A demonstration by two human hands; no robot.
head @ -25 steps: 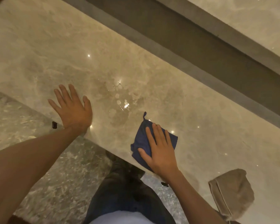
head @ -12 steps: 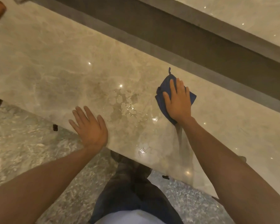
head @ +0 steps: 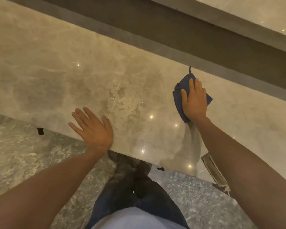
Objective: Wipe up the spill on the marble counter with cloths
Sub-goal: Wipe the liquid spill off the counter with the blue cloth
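**Blue cloth pressed flat, spill to one side**

Right now the spill (head: 122, 103) sits as a patch of shiny puddles and beads on the marble counter (head: 48, 63), close to the counter's near edge. To the right of the spill, and apart from it, the right hand (head: 194, 100) lies palm-down on a blue cloth (head: 177, 98), fingers spread flat on top of it rather than curled around it, pinning it to the stone near the counter's far edge. Most of the cloth is hidden under the hand; only its left side, a right corner and a small loop at the far tip show. The left hand (head: 92, 128) rests open and empty on the counter, just left of the spill, fingers splayed, its heel at the near edge.

A second, tan cloth (head: 213, 171) lies at the near edge, right of the spill, largely covered by the right forearm, so its shape is hard to make out. Below the counter's edge, dark trousers (head: 139, 195) show against a speckled floor (head: 23, 154).
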